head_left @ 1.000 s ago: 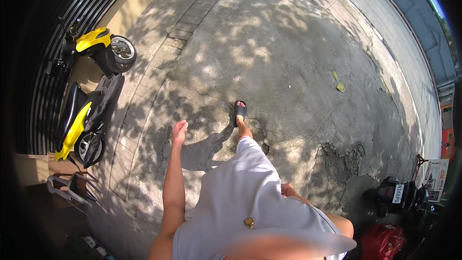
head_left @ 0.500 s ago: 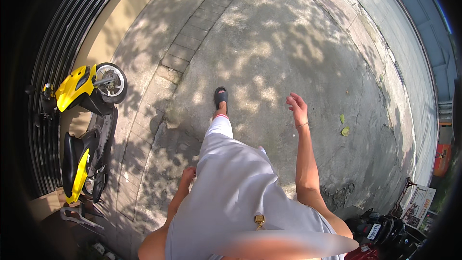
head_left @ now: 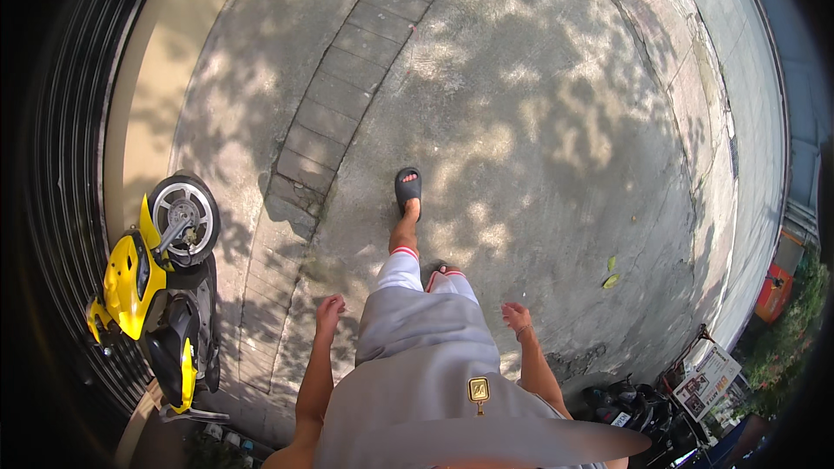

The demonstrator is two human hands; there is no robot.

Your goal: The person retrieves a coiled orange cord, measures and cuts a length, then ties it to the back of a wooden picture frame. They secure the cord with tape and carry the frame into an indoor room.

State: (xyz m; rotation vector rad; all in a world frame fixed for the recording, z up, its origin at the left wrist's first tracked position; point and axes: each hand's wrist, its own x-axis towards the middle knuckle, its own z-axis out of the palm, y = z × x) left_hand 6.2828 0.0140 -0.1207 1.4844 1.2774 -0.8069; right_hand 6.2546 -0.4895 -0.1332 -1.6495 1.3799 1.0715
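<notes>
My left hand (head_left: pixel 329 309) hangs beside my left hip, its fingers loosely bent and nothing visible in it. On the other side, my right hand (head_left: pixel 516 316) is held out from the hip with a thin bracelet at the wrist. Its fingers are relaxed and partly curled, also holding no visible thing. Both hands are in the air, touching nothing. Below me, a dark slide sandal (head_left: pixel 407 191) is on the foot stretched forward; the other foot is mostly hidden behind white shorts (head_left: pixel 400 270) with a red hem. A gold pendant (head_left: pixel 478 389) hangs over my grey sleeveless shirt (head_left: pixel 417 360).
Shaded concrete pavement (head_left: pixel 521 182) stretches ahead, crossed by a strip of paving slabs (head_left: pixel 337 87). At left a yellow scooter (head_left: pixel 130 282) stands by a slatted dark fence (head_left: pixel 65 208). Leaves (head_left: pixel 612 280) lie to the right. Parked motorcycles (head_left: pixel 630 412) and a signboard (head_left: pixel 708 379) are at lower right.
My left hand has swung forward and up, while my right hand has dropped back toward the hip. The scooter and leaves have shifted lower in view as I move forward.
</notes>
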